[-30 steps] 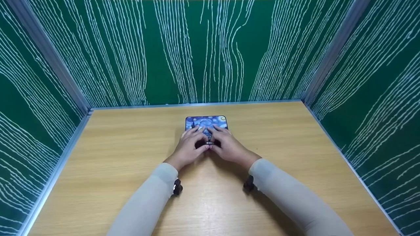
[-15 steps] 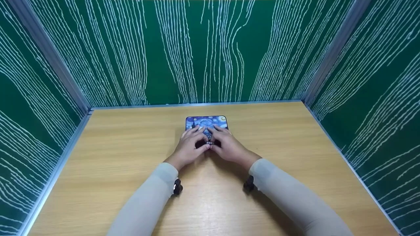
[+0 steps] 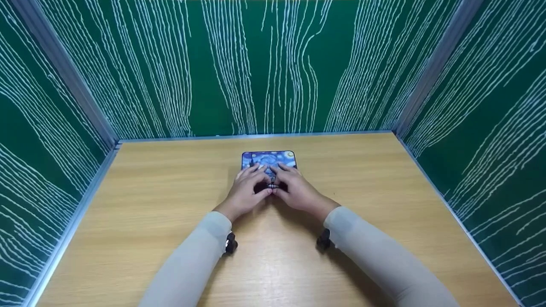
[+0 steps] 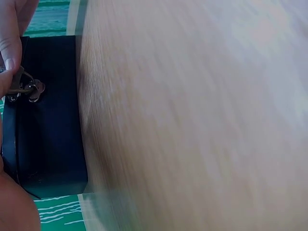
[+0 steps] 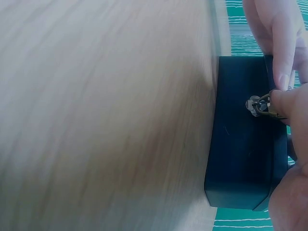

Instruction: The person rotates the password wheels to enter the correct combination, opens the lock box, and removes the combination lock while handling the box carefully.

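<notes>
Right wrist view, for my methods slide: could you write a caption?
Left hand and right hand meet at the metal clasp of a dark box on a wooden table.

A dark box (image 4: 50, 134) stands on a wooden table (image 4: 192, 120), its near side bearing a metal clasp (image 4: 36, 91). The left hand (image 4: 18, 207) and right hand (image 4: 12, 29) meet there, thumbs at the clasp. Green walls (image 4: 57, 207) with white lines show past both ends.
</notes>
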A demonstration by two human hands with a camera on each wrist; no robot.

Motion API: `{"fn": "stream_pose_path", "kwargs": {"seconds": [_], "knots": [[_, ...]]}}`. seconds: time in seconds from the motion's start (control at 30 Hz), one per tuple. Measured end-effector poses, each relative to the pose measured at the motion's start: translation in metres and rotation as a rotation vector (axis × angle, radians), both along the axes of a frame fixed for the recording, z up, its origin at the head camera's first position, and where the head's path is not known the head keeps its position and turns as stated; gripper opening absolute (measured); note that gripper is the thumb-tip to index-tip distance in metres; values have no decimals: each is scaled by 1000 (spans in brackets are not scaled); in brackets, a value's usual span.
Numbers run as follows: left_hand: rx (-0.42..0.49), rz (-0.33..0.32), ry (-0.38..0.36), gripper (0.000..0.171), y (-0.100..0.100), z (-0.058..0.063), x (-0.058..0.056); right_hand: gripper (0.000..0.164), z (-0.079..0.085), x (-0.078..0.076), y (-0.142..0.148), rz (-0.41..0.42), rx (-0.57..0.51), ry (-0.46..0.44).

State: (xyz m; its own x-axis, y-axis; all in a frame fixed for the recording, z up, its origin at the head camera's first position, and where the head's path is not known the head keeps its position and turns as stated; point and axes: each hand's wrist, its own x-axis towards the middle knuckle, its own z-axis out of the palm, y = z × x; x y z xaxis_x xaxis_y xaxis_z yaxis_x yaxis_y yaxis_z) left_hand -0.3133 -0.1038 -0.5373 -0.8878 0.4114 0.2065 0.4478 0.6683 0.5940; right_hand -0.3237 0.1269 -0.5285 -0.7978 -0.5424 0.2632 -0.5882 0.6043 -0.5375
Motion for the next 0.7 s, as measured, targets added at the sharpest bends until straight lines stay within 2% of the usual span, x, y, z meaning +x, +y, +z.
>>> {"fn": "stream_pose_path", "kwargs": {"seconds": [0.3, 0.7], "knots": [[22, -6, -3, 18, -1, 2, 1, 11, -1, -1, 0, 20, -8, 35], [6, 14, -32, 23, 1, 0, 1, 9, -1, -1, 0, 0, 0, -3]]}}
